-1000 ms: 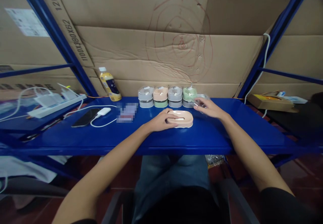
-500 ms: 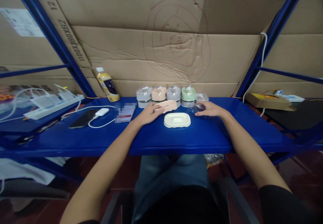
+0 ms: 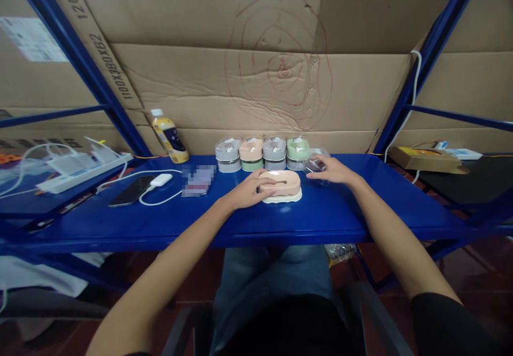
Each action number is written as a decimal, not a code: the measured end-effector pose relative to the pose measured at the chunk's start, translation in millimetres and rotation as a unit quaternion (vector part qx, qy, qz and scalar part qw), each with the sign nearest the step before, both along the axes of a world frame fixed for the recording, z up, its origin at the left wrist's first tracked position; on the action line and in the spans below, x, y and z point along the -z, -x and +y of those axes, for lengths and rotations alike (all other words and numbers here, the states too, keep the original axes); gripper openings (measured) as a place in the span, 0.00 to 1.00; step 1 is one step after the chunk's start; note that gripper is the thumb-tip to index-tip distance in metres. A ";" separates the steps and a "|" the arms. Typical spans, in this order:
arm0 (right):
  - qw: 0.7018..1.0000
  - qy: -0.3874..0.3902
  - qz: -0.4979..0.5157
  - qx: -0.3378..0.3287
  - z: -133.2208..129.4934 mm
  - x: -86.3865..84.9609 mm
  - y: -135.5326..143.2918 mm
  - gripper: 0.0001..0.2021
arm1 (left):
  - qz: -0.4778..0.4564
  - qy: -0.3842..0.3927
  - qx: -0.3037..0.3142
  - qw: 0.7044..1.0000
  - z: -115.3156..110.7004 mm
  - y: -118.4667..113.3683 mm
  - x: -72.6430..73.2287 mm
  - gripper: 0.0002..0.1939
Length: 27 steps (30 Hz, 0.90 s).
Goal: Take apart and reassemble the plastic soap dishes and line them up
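My left hand (image 3: pixel 251 190) grips the left end of a pale pink oval cover (image 3: pixel 289 186) with a slot in its top. The cover rests on a cream scalloped-edged base (image 3: pixel 282 199) in the middle of the blue table. To the right, my right hand (image 3: pixel 333 171) has its fingers closed on the edge of a clear plastic lid (image 3: pixel 310 167), held tilted just above the tabletop. More clear plastic shows behind those fingers; its shape is hard to make out. Behind the pink cover stands a row of stacked oval containers (image 3: pixel 274 151) in grey, pink and green, with clear tops.
A yellow drink bottle (image 3: pixel 171 139) leans at the back left. Nearer lie a dark phone (image 3: pixel 132 191), a white charger (image 3: pixel 161 180) with its cable, and a blurred flat packet (image 3: pixel 205 179). A white power strip (image 3: pixel 86 173) and an open cardboard box (image 3: pixel 427 161) sit at the sides.
My left hand has brought the pink cover forward and right, down onto the cream base. My right hand has shifted slightly up with the clear lid, which is now tilted more.
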State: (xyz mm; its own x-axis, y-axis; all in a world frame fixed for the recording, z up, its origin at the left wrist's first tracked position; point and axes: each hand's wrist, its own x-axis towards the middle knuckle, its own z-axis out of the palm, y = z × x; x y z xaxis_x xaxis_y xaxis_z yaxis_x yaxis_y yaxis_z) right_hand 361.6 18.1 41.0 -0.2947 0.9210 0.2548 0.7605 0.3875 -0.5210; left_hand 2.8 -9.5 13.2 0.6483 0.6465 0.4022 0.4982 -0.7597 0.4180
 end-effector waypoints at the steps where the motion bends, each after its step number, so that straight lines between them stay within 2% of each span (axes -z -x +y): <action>1: 1.000 -0.003 0.007 -0.003 -0.1 0.6 0.7 0.41 | 0.006 0.003 0.007 1.000 -1.9 -1.9 1.1 0.24; 5: 0.999 -0.025 0.026 -0.007 -2.2 2.7 4.6 0.42 | 0.015 -0.001 0.013 1.000 -3.4 -6.5 6.0 0.24; 8: 0.998 -0.044 0.037 -0.037 -7.7 1.8 13.3 0.42 | 0.013 -0.005 0.005 1.000 -3.8 -10.1 6.3 0.26; 10: 0.995 -0.052 0.039 -0.075 -12.8 0.7 22.3 0.42 | 0.008 0.002 -0.011 1.000 -5.6 -13.0 4.6 0.31; 14: 0.985 -0.065 0.040 -0.155 -21.7 0.7 42.1 0.41 | 0.002 0.036 -0.061 0.997 -11.4 -17.3 0.3 0.47; 19: 0.974 -0.078 0.024 -0.212 -26.8 3.4 60.7 0.41 | 0.007 0.065 -0.068 0.996 -17.0 -21.5 -0.5 0.63; 23: 0.970 -0.093 -0.015 -0.224 -28.8 3.2 70.2 0.42 | 0.007 0.086 -0.057 0.995 -18.7 -27.9 3.3 0.66; 27: 0.969 -0.098 -0.055 -0.220 -31.9 2.0 75.7 0.42 | -0.013 0.069 -0.047 0.996 -19.4 -31.0 8.2 0.68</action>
